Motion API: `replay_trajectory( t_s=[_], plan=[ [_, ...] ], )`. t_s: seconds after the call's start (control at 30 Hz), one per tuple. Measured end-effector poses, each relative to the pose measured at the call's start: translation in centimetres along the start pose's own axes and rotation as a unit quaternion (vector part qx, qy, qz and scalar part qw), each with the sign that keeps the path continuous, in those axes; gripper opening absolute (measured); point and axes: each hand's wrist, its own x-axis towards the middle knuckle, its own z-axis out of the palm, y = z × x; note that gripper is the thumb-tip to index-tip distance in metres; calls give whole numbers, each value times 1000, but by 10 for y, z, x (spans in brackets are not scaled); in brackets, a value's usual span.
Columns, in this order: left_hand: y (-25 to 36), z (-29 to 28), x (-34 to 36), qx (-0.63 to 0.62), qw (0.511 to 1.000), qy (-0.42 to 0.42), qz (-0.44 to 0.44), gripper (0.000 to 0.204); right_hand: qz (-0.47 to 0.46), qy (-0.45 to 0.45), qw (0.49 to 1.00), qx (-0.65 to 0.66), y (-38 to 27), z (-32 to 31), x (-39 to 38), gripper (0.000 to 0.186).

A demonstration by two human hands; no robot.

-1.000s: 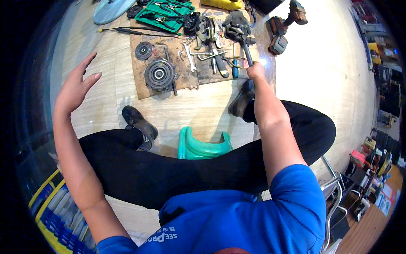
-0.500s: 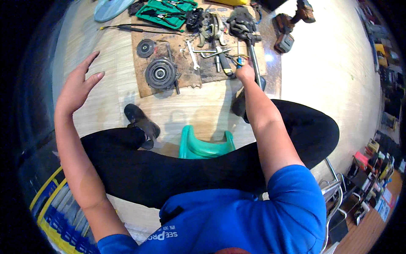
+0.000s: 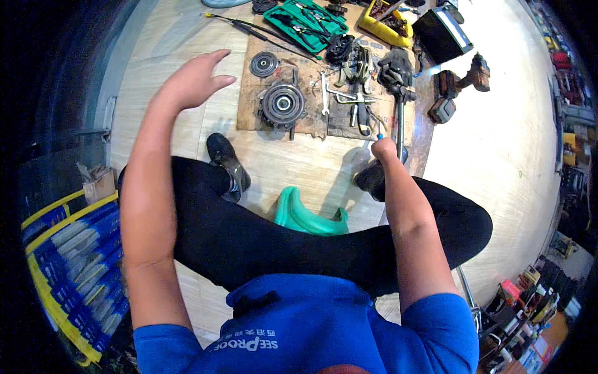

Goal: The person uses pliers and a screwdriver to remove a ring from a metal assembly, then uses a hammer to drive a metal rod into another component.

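My left hand [image 3: 198, 81] hangs in the air left of the cardboard [image 3: 249, 115], thumb and fingers apart, holding nothing. Nearest to it are a small dark pulley disc [image 3: 263, 63] and a larger round grooved pulley [image 3: 283, 104] on the cardboard. At the cardboard's near edge, my right hand [image 3: 384, 148] is closed around what looks like a blue-handled screwdriver [image 3: 380, 136], its thin shaft pointing away from me. Just beyond lie a tool with a black and yellow grip [image 3: 362, 121], an L-shaped metal bar [image 3: 342, 98] and a combination wrench [image 3: 324, 93]. A long metal bar [image 3: 399, 128] lies right beside that hand.
At the back are a green tool tray [image 3: 305, 25], a yellow bin [image 3: 386, 28] and a black box [image 3: 443, 34]. Black gloves [image 3: 395, 67] lie near a cordless power tool [image 3: 476, 73]. A green stool [image 3: 311, 218] is between my legs; a blue-yellow rack [image 3: 81, 268] stands left.
The view has shifted, showing more of the back. My left hand has come rightward, closer to the pulleys. My right hand has drawn back toward me with the screwdriver.
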Motion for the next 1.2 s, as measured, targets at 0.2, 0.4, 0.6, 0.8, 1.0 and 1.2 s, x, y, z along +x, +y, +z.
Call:
replay_trajectory(
  t_s=[0.2, 0.4, 0.6, 0.8, 1.0, 1.2],
  plan=[
    [17, 137, 21, -160, 968, 84, -173, 81, -66, -19, 992, -108, -66, -103, -116, 35],
    [43, 235, 22, -276, 923, 102, -248, 93, -338, 25, 928, 153, -97, -144, -190, 34],
    [34, 257, 41, -318, 911, 133, -229, 93, -356, 69, 900, 242, -128, -101, -191, 33],
    [43, 255, 47, -308, 903, 162, -251, 91, -391, 107, 899, 167, -151, -103, -195, 31],
    [42, 255, 51, -337, 887, 154, -276, 93, -383, 100, 916, 65, -164, -112, -189, 30],
    [27, 273, 60, -406, 859, 159, -268, 91, -383, 121, 916, -2, -175, -122, -191, 25]
  ],
)
